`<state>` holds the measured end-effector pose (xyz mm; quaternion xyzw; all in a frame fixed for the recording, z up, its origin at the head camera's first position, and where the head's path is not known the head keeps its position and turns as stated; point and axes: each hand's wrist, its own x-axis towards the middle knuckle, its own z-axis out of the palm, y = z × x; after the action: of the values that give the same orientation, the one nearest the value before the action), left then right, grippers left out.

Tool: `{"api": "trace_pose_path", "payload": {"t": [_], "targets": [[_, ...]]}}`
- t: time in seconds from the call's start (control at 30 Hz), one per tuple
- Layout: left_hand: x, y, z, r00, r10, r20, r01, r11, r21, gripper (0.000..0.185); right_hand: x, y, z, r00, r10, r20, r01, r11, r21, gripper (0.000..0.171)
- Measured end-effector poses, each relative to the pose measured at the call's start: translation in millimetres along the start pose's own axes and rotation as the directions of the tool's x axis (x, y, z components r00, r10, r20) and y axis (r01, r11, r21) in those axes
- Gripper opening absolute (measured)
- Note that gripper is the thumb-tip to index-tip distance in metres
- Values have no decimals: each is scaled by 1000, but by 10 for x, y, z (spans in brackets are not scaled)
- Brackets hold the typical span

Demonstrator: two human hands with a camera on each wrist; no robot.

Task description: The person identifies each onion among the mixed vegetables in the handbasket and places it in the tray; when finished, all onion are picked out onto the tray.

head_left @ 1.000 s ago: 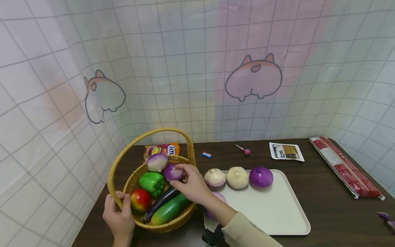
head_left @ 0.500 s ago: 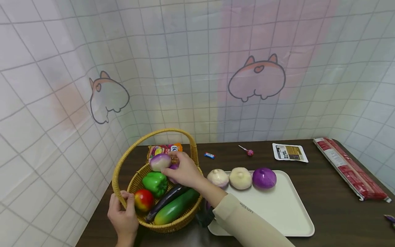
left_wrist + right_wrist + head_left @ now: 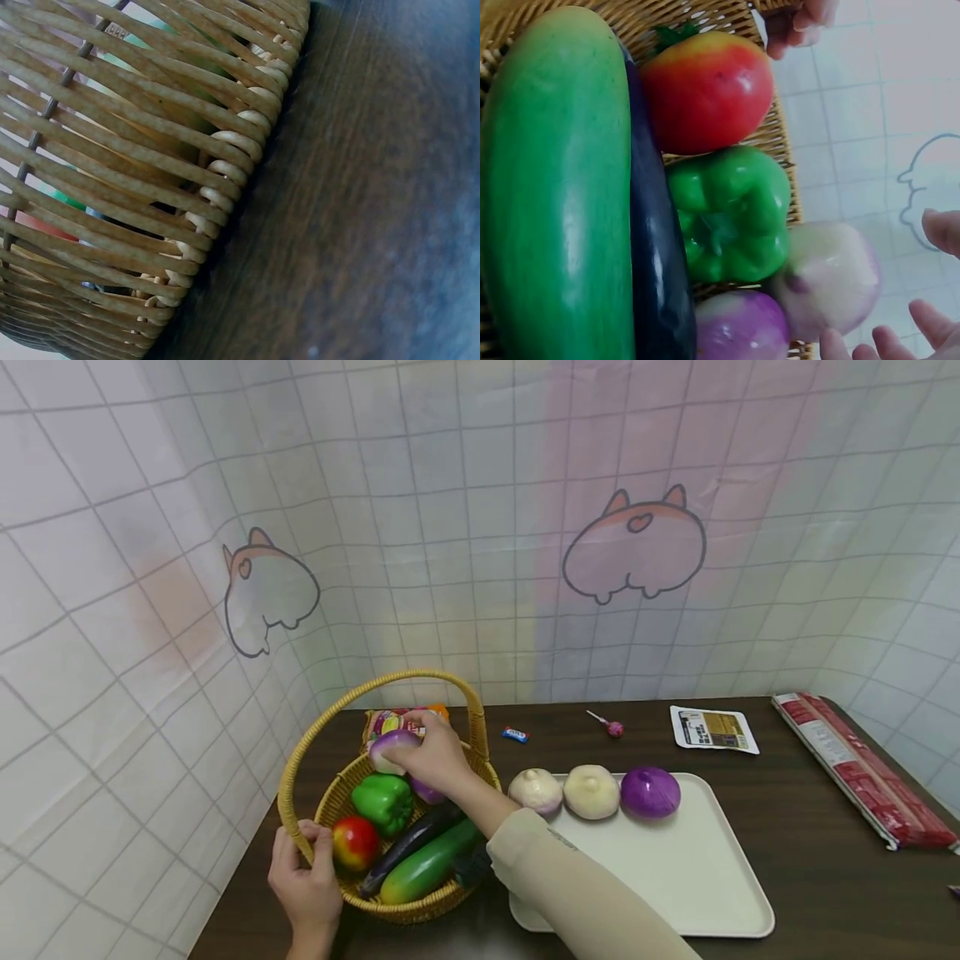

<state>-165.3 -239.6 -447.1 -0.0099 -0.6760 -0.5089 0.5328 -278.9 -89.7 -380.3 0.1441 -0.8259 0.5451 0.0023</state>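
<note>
In the head view my left hand grips the yellow wicker basket at the near-left foot of its handle. My right hand reaches over the basket's far side, around a white-and-purple turnip. The right wrist view shows the thumb apart from this turnip and the fingertips beside it. Another purple turnip lies next to it, partly hidden in the head view. Also in the basket are a green bell pepper, a red-yellow mango-like fruit, an eggplant and a long green cucumber-like vegetable.
Right of the basket, a white tray holds two pale turnips and a purple one along its far edge. Behind lie a snack bag, small blue candy, lollipop, flat packet and long red package.
My right hand has moved from the purple turnip left and away to the white-and-purple one. The left hand keeps its hold on the basket. The view has shifted slightly.
</note>
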Motion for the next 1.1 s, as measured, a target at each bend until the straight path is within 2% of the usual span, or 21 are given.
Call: {"api": "trace_pose_path", "payload": {"t": [0.13, 0.3, 0.6, 0.77, 0.97, 1.1], "targets": [[4, -3, 17, 1000, 6, 0, -6, 1000, -18, 12, 44, 47, 57, 999, 13, -34, -13, 1000, 23, 59], [21, 11, 29, 1000, 12, 0, -12, 1000, -19, 12, 81, 122, 101, 997, -21, -80, 23, 999, 25, 58], [35, 37, 13, 1000, -10, -3, 10, 1000, 7, 12, 128, 162, 185, 999, 6, -49, -5, 1000, 27, 61], [18, 23, 1, 1000, -15, -6, 15, 1000, 3, 11, 156, 182, 259, 998, -19, -56, 17, 999, -28, 61], [9, 38, -20, 998, -54, 32, 53, 998, 37, 12, 183, 262, 322, 998, 10, -67, -13, 998, -55, 63], [20, 37, -38, 996, -72, 47, 70, 997, 46, 11, 198, 298, 337, 999, -16, -50, 13, 998, -58, 66]]}}
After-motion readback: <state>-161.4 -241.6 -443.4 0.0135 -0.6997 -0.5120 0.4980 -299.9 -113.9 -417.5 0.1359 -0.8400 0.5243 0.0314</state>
